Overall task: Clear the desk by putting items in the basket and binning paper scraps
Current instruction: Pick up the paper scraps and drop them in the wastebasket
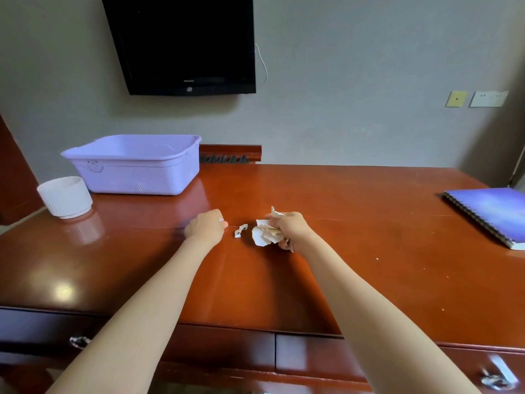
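Note:
My right hand (289, 227) is closed around a bunch of crumpled paper scraps (265, 233) just above the middle of the desk. My left hand (206, 226) rests on the desk a little to the left, its fingers pinched on a tiny paper scrap (221, 219) at the fingertips. Between both hands a small torn scrap (240, 230) lies loose on the wood. The purple plastic basket (136, 166) stands at the back left of the desk. A small white ribbed bin (65, 197) sits at the left edge beside it. A blue spiral notebook (493, 213) lies at the far right.
The desk (341, 274) is glossy red-brown wood with drawers and metal handles along its front. A black screen (181, 44) hangs on the wall above the basket. Wall sockets (477, 98) are at the right.

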The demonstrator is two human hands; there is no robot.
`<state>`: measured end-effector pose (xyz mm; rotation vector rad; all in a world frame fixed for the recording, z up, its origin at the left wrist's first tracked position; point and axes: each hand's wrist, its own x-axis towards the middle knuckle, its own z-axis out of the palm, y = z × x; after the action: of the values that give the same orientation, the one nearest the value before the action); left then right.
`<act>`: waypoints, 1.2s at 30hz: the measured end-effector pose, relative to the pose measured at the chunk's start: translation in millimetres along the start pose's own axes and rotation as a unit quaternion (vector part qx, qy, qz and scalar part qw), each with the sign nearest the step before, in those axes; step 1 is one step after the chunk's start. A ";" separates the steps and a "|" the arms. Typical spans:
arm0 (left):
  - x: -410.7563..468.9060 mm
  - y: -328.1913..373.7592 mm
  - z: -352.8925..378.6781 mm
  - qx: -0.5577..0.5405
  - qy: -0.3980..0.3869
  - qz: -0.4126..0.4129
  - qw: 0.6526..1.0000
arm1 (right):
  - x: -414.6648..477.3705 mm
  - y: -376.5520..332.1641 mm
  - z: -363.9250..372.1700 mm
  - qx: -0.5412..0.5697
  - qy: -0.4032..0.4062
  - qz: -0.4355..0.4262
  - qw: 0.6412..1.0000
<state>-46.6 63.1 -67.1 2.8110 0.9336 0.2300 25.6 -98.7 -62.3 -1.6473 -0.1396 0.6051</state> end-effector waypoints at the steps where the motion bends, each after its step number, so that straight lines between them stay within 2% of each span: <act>1: 0.0 0.6 -0.3 -0.003 -0.008 0.008 1.000 | 1.5 -0.1 1.4 0.001 0.000 -0.001 1.000; 8: -5.7 14.1 -7.6 -0.128 -0.050 0.023 0.990 | 4.7 -1.4 6.1 0.040 0.023 0.013 0.999; 13: -9.6 22.8 -2.8 -0.058 -0.074 0.067 0.993 | -1.4 0.5 -0.6 0.090 0.028 0.000 0.996; 19: -17.8 28.9 -8.5 -0.048 -0.068 0.050 0.995 | -5.0 2.8 -16.7 0.082 0.050 -0.003 0.995; 21: -16.8 28.5 -10.3 -0.067 -0.074 0.050 0.994 | -7.0 3.0 -24.6 0.088 0.058 -0.003 0.994; 24: -8.7 21.4 -15.0 -0.166 -0.082 0.016 0.983 | -8.1 4.3 -37.9 0.089 0.071 -0.008 0.993; 27: -4.3 24.2 -20.1 -0.263 -0.074 -0.046 0.961 | -8.4 6.4 -47.9 0.097 0.081 -0.010 0.992; 30: -10.2 42.9 -31.1 -0.391 -0.087 -0.141 0.905 | -11.6 7.6 -51.7 0.113 0.080 -0.008 0.990; 34: -20.4 80.0 -34.4 -0.501 -0.126 -0.125 0.847 | -18.4 7.7 -53.3 0.168 0.070 -0.011 0.983; 36: -30.9 98.9 -31.0 -0.570 -0.149 -0.135 0.797 | -24.7 7.2 -56.9 0.202 0.069 -0.027 0.977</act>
<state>-20.2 -30.1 -19.0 1.5191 0.7234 0.1996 29.0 -161.0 -58.8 -1.2795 0.0396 0.4419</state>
